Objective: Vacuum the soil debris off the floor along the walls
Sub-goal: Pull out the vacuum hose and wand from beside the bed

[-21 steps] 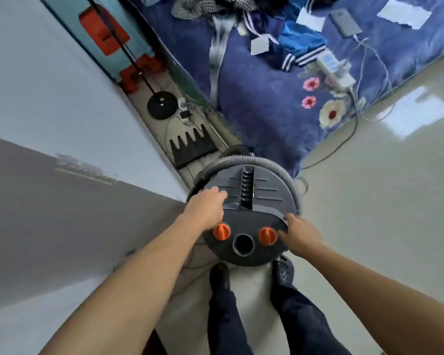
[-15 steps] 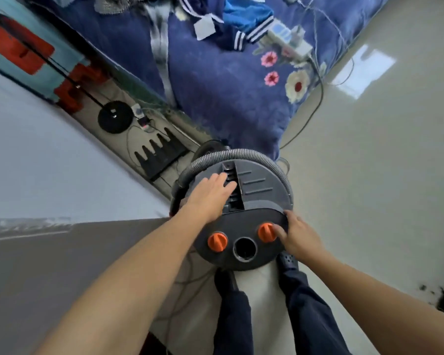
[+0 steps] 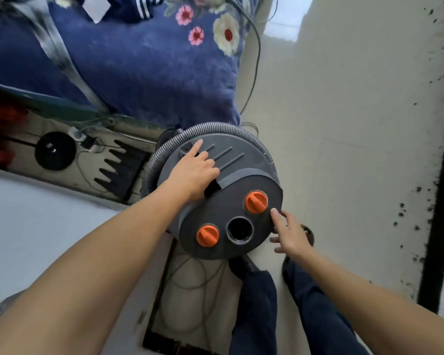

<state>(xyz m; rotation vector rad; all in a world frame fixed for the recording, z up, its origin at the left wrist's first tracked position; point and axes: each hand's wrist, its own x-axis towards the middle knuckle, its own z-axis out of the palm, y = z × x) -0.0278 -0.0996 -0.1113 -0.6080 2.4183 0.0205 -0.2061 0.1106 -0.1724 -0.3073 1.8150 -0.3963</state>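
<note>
While my right hand (image 3: 290, 234) lies spread at the near rim of the vacuum (image 3: 244, 162), index tip touching just beside an orange knob (image 3: 256, 205), my left hand (image 3: 194, 172) covers the carry handle (image 3: 212, 188), fingers curled and index straight. I cannot tell whether it has closed round. I'd take a full grip there first, then lift level, so the hose (image 3: 215, 127) coiled round the far side doesn't snag. The soil debris (image 3: 432, 213) speckles the floor (image 3: 344, 124) beside a dark strip (image 3: 440, 201) on the right, well apart from the vacuum.
</note>
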